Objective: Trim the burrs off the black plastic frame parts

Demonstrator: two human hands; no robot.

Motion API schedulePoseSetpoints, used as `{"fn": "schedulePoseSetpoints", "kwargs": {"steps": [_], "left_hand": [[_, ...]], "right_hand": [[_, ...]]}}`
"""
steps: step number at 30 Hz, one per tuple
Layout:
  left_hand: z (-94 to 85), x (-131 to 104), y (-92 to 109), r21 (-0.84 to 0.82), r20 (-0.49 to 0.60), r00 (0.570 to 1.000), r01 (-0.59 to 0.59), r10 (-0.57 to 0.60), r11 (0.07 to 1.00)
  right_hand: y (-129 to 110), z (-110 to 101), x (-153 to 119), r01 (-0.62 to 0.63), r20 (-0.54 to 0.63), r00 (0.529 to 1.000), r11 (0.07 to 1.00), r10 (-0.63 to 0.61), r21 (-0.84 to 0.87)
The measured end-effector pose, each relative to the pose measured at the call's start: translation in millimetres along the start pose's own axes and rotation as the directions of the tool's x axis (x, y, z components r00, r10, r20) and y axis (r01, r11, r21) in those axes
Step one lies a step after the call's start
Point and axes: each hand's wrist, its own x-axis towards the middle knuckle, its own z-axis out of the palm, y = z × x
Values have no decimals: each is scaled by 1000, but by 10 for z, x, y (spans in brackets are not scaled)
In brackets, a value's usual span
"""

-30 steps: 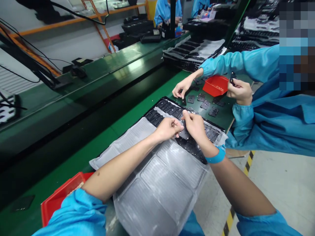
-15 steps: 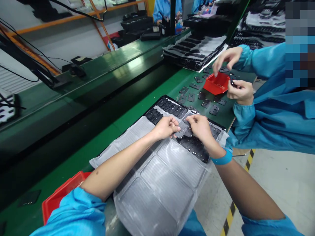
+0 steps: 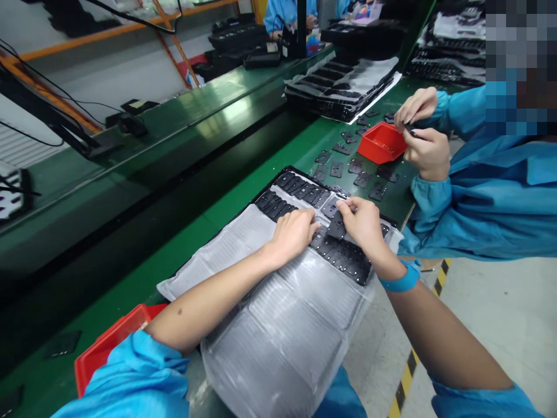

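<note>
My right hand (image 3: 362,223) pinches a thin black plate (image 3: 336,225) with small holes, held tilted above a tray. My left hand (image 3: 293,235) is lower, its fingers curled at the edge of another black plate (image 3: 319,235) at the row's left end; the fingertips are partly hidden. Below both hands lies the black compartment tray (image 3: 285,169), with rows of upright black plates (image 3: 343,258) packed in its slots. A translucent grey sheet (image 3: 300,325) with pressed-in compartment outlines covers the near part of the tray and hangs over the table's front edge.
A co-worker's hands (image 3: 424,139) hold a small dark part over a red bin (image 3: 380,145). Loose black plates (image 3: 336,169) lie on the green table (image 3: 248,191). Stacked trays (image 3: 339,87) stand farther back. Another red bin (image 3: 115,331) sits beside my left forearm.
My hands have parted: the left lowered to the tray row, while the right keeps a plate slightly to the right. The co-worker's hands came together beside the red bin.
</note>
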Motion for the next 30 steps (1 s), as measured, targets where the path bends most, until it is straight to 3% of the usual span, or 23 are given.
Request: {"fn": "schedulePoseSetpoints", "kwargs": {"steps": [7,14,20,25,27,28,30], "left_hand": [[-55,160,85,-241,117,990,99,-73,965],[-53,186,10,-221,88,990,124,-107,967],[12,70,-145,84,7,999,35,-36,996],[4,-119,-18,350,-22,999,-22,32,937],[41,-178,64,445,39,991,-131,128,886],[77,-200,87,487,108,968,-249,225,837],[174,-224,70,508,301,847,-532,439,677]], "right_hand": [[-144,191,-76,62,46,997,993,-67,98],[-25,124,-15,19,36,999,992,-23,123],[128,-280,-90,-29,-56,998,997,33,70],[257,-757,-377,-79,-104,991,992,89,97],[318,-892,-535,-122,-117,984,984,138,130],[348,-942,-613,-146,-119,979,978,165,151],[405,-1012,-758,-190,-115,970,962,215,194]]}}
